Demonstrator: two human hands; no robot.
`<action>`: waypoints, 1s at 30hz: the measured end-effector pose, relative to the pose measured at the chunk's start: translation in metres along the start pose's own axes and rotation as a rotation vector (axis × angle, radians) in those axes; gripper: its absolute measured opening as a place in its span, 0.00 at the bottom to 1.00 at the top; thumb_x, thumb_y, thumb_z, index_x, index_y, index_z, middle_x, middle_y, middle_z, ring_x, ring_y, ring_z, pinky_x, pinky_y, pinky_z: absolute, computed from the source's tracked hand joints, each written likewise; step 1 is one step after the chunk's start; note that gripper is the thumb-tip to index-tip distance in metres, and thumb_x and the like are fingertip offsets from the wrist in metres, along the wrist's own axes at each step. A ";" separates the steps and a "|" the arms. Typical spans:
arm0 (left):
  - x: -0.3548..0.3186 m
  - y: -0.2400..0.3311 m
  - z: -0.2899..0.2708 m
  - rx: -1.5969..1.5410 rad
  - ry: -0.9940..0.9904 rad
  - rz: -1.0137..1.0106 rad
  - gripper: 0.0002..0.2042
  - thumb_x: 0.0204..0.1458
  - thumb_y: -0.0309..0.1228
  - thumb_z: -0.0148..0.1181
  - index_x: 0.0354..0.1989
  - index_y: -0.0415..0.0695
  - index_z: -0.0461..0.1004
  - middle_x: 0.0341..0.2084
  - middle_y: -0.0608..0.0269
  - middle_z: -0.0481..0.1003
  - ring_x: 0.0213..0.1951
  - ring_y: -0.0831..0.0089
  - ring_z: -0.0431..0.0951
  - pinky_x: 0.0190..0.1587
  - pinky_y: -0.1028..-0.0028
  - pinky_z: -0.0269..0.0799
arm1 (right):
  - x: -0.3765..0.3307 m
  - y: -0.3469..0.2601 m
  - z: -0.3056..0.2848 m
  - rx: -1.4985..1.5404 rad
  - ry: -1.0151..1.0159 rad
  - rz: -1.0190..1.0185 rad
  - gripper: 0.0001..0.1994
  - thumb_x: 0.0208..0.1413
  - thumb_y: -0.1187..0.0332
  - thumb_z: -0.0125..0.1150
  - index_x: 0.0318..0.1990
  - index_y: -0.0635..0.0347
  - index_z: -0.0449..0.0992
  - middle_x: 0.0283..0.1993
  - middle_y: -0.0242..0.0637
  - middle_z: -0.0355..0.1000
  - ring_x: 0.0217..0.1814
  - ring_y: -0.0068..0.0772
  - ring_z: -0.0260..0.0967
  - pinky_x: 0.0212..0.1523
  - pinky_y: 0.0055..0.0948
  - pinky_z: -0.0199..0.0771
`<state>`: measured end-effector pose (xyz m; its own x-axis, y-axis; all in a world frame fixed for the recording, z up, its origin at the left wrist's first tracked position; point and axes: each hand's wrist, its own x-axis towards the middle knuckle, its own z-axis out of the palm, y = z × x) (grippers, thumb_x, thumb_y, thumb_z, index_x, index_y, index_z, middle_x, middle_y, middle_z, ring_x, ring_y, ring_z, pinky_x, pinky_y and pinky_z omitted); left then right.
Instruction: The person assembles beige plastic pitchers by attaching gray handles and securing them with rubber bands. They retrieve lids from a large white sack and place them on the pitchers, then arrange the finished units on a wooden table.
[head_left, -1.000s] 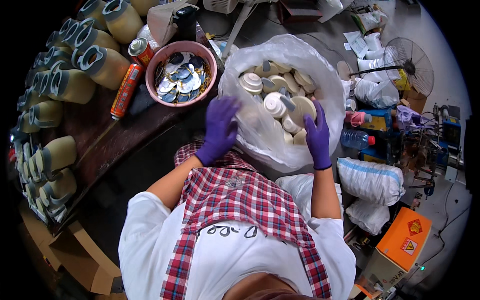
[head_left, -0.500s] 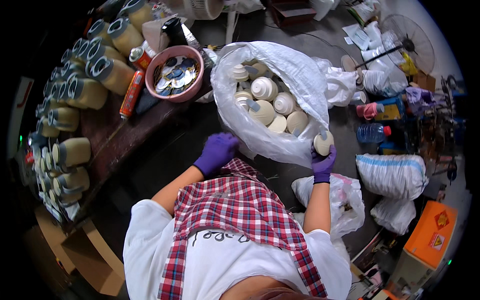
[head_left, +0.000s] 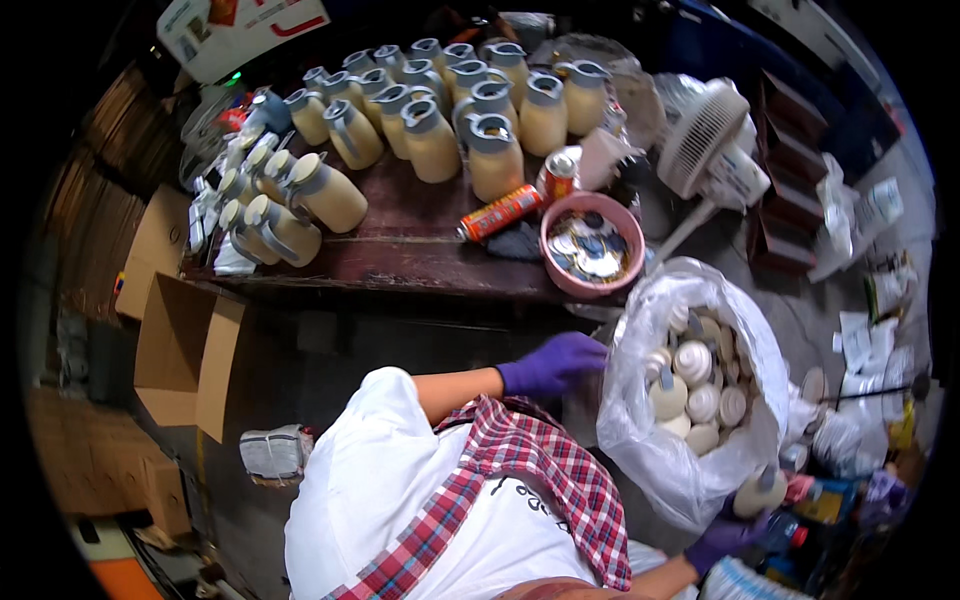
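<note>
One round, cream lid (head_left: 760,492) with a grey tab is gripped in the right hand (head_left: 725,537), just outside the rim of a white plastic bag (head_left: 652,472). That bag is filled with similar lids (head_left: 668,398) and white stepped pieces (head_left: 692,363). At its left side the left hand (head_left: 555,364) is held; whether anything is grasped there cannot be told. Farther out, a pink basin (head_left: 590,289) of silvery and dark discs is set by the edge of a dark red table (head_left: 408,218), on which cream jugs (head_left: 495,160) are stood. Between that edge and the left forearm (head_left: 458,390), dark floor (head_left: 340,345) is seen.
</note>
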<state>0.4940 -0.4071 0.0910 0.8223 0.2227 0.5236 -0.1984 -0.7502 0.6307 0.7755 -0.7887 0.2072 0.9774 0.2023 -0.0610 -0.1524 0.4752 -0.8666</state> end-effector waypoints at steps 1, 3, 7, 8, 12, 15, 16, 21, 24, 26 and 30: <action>-0.011 -0.018 -0.024 -0.020 0.154 -0.130 0.20 0.53 0.26 0.58 0.56 0.44 0.76 0.55 0.53 0.75 0.59 0.51 0.73 0.64 0.56 0.66 | -0.027 -0.016 0.038 0.007 -0.025 0.070 0.36 0.62 0.47 0.54 0.71 0.61 0.61 0.66 0.46 0.67 0.64 0.44 0.70 0.63 0.44 0.71; -0.061 -0.058 -0.068 0.077 0.508 -0.364 0.20 0.55 0.21 0.52 0.57 0.41 0.75 0.57 0.50 0.74 0.62 0.53 0.72 0.68 0.59 0.63 | -0.047 0.008 0.039 -0.218 -0.384 0.242 0.38 0.60 0.45 0.54 0.69 0.64 0.62 0.64 0.48 0.68 0.62 0.42 0.71 0.63 0.44 0.72; -0.124 -0.162 -0.192 0.147 1.026 -0.670 0.28 0.51 0.17 0.50 0.64 0.40 0.69 0.60 0.50 0.69 0.63 0.59 0.69 0.68 0.65 0.63 | -0.108 0.117 0.158 -0.642 -1.056 0.607 0.34 0.61 0.44 0.50 0.57 0.71 0.73 0.57 0.47 0.74 0.55 0.38 0.75 0.58 0.34 0.71; -0.126 -0.186 -0.221 0.204 1.076 -0.655 0.28 0.51 0.16 0.50 0.65 0.40 0.68 0.61 0.50 0.68 0.64 0.58 0.68 0.68 0.64 0.62 | -0.126 0.142 0.185 -0.701 -1.044 0.640 0.30 0.63 0.49 0.47 0.55 0.72 0.75 0.57 0.47 0.75 0.56 0.38 0.74 0.58 0.34 0.71; -0.097 -0.270 -0.363 0.706 0.961 -0.503 0.33 0.46 0.16 0.48 0.66 0.44 0.68 0.63 0.47 0.66 0.66 0.48 0.65 0.71 0.58 0.58 | -0.168 0.177 0.288 -0.684 -1.101 0.444 0.19 0.62 0.68 0.47 0.55 0.70 0.76 0.56 0.46 0.76 0.60 0.40 0.72 0.63 0.35 0.68; -0.102 -0.324 -0.460 0.579 0.686 -0.632 0.35 0.44 0.16 0.48 0.66 0.52 0.68 0.64 0.46 0.65 0.66 0.44 0.64 0.71 0.56 0.57 | -0.176 0.186 0.348 -0.844 -1.415 0.429 0.18 0.63 0.68 0.48 0.54 0.69 0.77 0.60 0.46 0.73 0.62 0.40 0.70 0.66 0.33 0.64; -0.111 -0.340 -0.476 0.473 0.561 -0.680 0.36 0.44 0.16 0.48 0.67 0.55 0.68 0.65 0.45 0.64 0.66 0.43 0.64 0.71 0.56 0.58 | -0.185 0.188 0.367 -0.911 -1.452 0.456 0.18 0.64 0.67 0.48 0.55 0.67 0.77 0.61 0.45 0.72 0.64 0.40 0.69 0.66 0.33 0.64; -0.116 -0.282 -0.393 0.590 0.706 -0.640 0.39 0.46 0.22 0.54 0.73 0.56 0.60 0.62 0.42 0.64 0.62 0.42 0.66 0.64 0.54 0.65 | -0.202 0.220 0.403 -1.043 -1.488 0.677 0.23 0.68 0.59 0.48 0.65 0.61 0.70 0.65 0.44 0.67 0.69 0.40 0.63 0.68 0.34 0.62; -0.139 -0.203 -0.367 0.168 0.838 -0.772 0.41 0.48 0.28 0.63 0.75 0.53 0.56 0.64 0.42 0.62 0.65 0.46 0.63 0.68 0.55 0.58 | -0.189 0.231 0.414 -1.006 -1.701 0.598 0.33 0.63 0.60 0.60 0.73 0.60 0.59 0.71 0.43 0.60 0.75 0.40 0.56 0.74 0.36 0.53; -0.162 -0.177 -0.372 0.590 0.823 -0.887 0.43 0.49 0.34 0.69 0.75 0.50 0.55 0.67 0.43 0.59 0.69 0.48 0.60 0.71 0.56 0.54 | -0.185 0.229 0.431 -1.006 -1.802 0.524 0.40 0.58 0.59 0.66 0.75 0.59 0.55 0.72 0.43 0.59 0.75 0.40 0.56 0.74 0.35 0.52; -0.215 -0.216 -0.385 -0.102 0.569 -0.800 0.59 0.43 0.50 0.78 0.78 0.45 0.42 0.77 0.50 0.42 0.76 0.55 0.46 0.73 0.58 0.52 | -0.162 0.263 0.458 -0.897 -1.520 0.632 0.39 0.55 0.62 0.67 0.73 0.62 0.58 0.63 0.39 0.65 0.68 0.36 0.62 0.69 0.34 0.59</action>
<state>0.1550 -0.0535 0.0631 0.3606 0.9272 0.1013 0.2376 -0.1963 0.9513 0.5097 -0.3049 0.2161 -0.2101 0.8749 -0.4363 0.2128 -0.3946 -0.8939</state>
